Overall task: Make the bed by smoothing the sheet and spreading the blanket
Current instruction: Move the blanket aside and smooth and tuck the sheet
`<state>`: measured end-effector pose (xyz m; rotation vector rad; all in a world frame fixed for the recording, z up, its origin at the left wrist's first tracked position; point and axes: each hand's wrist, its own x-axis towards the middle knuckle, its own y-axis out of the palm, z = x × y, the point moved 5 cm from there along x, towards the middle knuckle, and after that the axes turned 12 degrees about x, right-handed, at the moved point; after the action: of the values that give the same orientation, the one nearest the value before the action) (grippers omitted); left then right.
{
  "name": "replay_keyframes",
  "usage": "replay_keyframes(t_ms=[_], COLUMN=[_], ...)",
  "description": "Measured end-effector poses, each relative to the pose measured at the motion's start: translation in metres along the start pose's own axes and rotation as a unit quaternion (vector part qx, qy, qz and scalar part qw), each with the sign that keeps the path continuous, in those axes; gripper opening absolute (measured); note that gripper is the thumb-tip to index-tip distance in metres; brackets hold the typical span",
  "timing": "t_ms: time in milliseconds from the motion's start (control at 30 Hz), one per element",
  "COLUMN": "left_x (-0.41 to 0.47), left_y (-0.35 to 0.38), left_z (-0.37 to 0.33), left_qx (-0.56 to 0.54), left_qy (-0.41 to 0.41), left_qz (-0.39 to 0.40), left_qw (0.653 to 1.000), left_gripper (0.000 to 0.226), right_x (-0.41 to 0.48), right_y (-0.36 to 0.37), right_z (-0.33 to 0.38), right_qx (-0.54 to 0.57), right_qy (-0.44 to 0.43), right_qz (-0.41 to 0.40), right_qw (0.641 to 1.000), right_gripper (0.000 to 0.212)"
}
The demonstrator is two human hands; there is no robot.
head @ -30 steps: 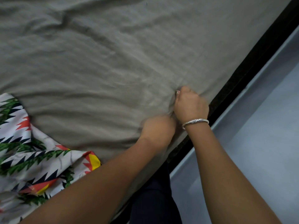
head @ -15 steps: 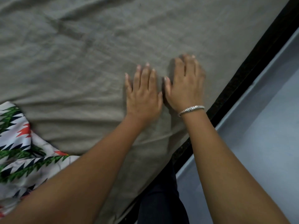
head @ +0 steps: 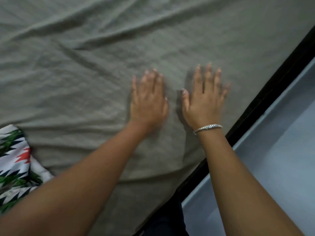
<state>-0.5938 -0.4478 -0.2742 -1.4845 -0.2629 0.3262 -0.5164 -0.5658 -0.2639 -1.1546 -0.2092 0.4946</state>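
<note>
No longer bunching the sheet (head: 85, 65) edge, left hand (head: 148, 101) and right hand (head: 202, 103) press flat mid-frame, fingers (head: 208, 77) straight, holding nothing, drifting apart: smoothing proceeds; the blanket (head: 13, 160) at lower left waits.

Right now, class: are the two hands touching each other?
Apart. The head view shows a strip of sheet between the left hand and right hand.

black bed frame (head: 272, 88), grey floor (head: 281, 167)

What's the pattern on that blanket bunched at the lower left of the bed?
The blanket has white fabric with jagged zigzag bands in green, black and red-orange, seen in the head view.
</note>
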Motion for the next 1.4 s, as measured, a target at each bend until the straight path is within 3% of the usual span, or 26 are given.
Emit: replay_keyframes(t_ms=[133,433,900,1200,1300,1400], left_x=[0.068,0.112,0.107,0.121,0.13,0.146], left_y=[0.014,0.019,0.009,-0.026,-0.034,-0.032], left_z=[0.052,0.061,0.055,0.072,0.087,0.091], left_qx=[0.001,0.019,0.006,-0.079,-0.084,-0.091], left_qy=[-0.095,-0.132,-0.101,-0.049,-0.081,-0.127], left_qz=[0.065,0.06,0.176,0.221,0.165,0.13], left_qw=[0.993,0.989,0.979,0.971,0.979,0.979], left_gripper=[0.07,0.071,0.072,0.074,0.066,0.061], right_x=[0.064,0.13,0.122,0.151,0.169,0.203], right_y=[0.029,0.045,0.033,0.014,0.007,-0.006], right_z=[0.052,0.051,0.047,0.076,0.097,0.116], right_qx=[-0.021,-0.038,-0.112,-0.193,-0.217,-0.17], right_qy=[-0.13,-0.177,-0.082,-0.035,-0.069,-0.155], right_qz=[0.047,0.068,0.171,0.364,0.351,0.211], right_qw=[0.99,0.981,0.975,0.91,0.908,0.95], right_gripper=[0.062,0.068,0.07,0.084,0.063,0.035])
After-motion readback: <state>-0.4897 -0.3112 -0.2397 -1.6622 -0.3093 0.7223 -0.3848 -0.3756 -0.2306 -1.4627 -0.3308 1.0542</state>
